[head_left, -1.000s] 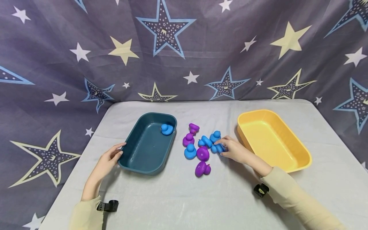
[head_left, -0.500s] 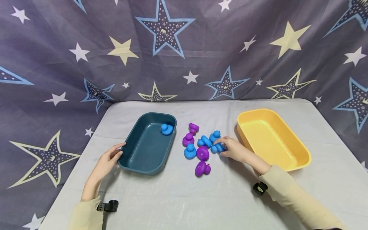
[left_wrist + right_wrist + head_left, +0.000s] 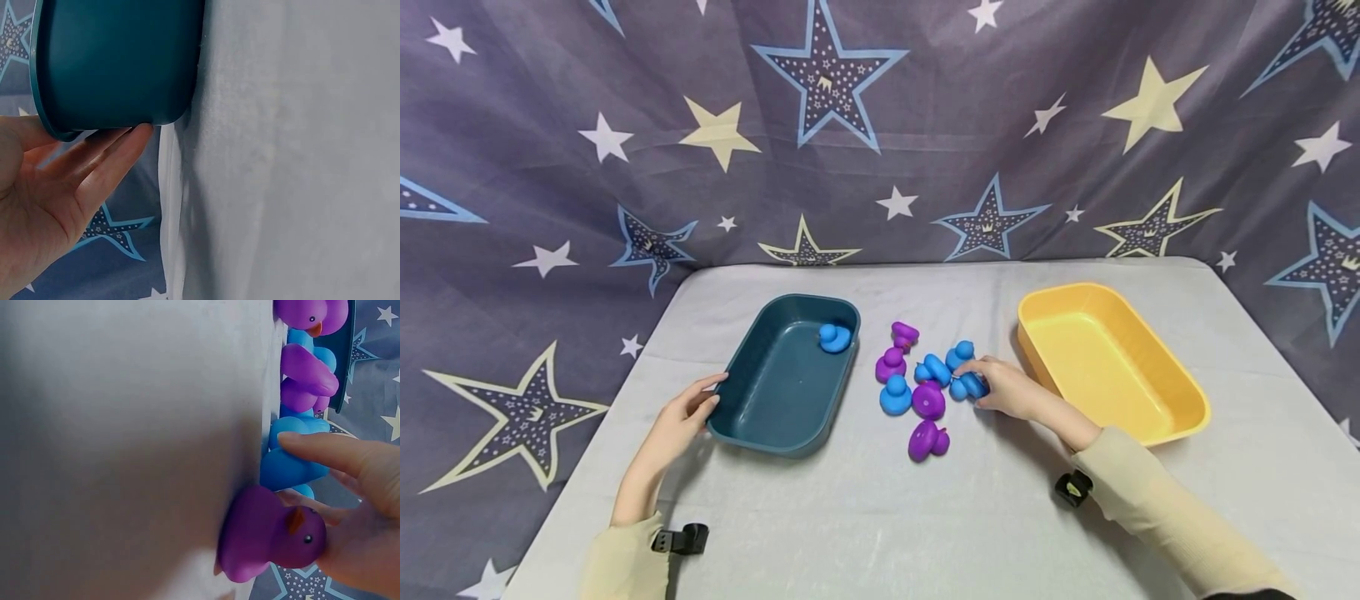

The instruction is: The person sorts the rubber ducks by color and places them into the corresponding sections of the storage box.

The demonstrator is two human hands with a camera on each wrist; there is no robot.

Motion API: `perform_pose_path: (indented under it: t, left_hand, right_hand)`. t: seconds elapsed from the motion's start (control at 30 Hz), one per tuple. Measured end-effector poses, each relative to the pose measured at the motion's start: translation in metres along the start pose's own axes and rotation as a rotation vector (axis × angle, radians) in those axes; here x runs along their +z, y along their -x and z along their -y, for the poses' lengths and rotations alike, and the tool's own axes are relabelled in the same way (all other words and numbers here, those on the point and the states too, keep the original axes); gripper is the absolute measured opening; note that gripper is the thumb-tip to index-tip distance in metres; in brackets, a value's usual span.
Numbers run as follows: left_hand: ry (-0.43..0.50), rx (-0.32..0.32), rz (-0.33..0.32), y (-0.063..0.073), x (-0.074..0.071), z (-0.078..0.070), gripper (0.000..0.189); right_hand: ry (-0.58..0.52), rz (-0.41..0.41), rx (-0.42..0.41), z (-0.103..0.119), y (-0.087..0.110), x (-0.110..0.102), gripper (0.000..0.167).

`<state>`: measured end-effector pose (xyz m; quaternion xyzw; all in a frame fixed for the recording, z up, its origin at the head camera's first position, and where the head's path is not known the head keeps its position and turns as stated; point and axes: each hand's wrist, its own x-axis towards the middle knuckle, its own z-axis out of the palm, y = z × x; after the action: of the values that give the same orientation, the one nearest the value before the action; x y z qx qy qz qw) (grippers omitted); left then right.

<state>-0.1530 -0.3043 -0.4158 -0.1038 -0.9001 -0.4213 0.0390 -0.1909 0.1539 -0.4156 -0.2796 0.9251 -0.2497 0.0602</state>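
Note:
My right hand (image 3: 1009, 392) pinches a blue rubber duck (image 3: 290, 469) between thumb and fingers, low at the right side of a loose group of ducks. Close under that palm sits a purple duck (image 3: 269, 537), which the hand hides in the head view. Another blue duck (image 3: 960, 353) stands just beyond the fingertips. On the left, my left hand (image 3: 677, 425) touches the outer side of a dark teal bin (image 3: 778, 446). Its fingers (image 3: 119, 162) lie nearly straight against the bin's wall near the rim. One blue duck (image 3: 835, 338) sits inside the bin, at its far right corner.
Several blue and purple ducks, among them a purple duck (image 3: 928, 440) lying on its side, are spread between the bins. A yellow bin (image 3: 1037, 358) stands right of my right hand. Star-patterned cloth (image 3: 895, 167) hangs behind the white-covered table (image 3: 850, 525).
My right forearm has shifted very slightly to the left, its fingers still on the same blue duck. The left hand, the bins and the other ducks stay put.

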Motion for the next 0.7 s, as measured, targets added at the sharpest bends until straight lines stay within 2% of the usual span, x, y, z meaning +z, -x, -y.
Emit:
perform_pose_path:
  t: [0.33, 0.53, 0.7]
  left_hand:
    - [0.010, -0.002, 0.002, 0.0009, -0.0007, -0.0003, 0.035]
    - [0.006, -0.010, 0.008, 0.0006, -0.0004, 0.0025, 0.035]
    - [0.007, -0.007, 0.005, -0.0002, -0.0004, 0.0043, 0.035]
  right_hand:
    - [-0.004, 0.001, 0.004, 0.0035, 0.0003, -0.0020, 0.043]
    - [-0.049, -0.018, 0.002, 0.0043, 0.0009, -0.0046, 0.044]
    - [-0.069, -0.046, -0.031, 0.0068, -0.0004, -0.0061, 0.045]
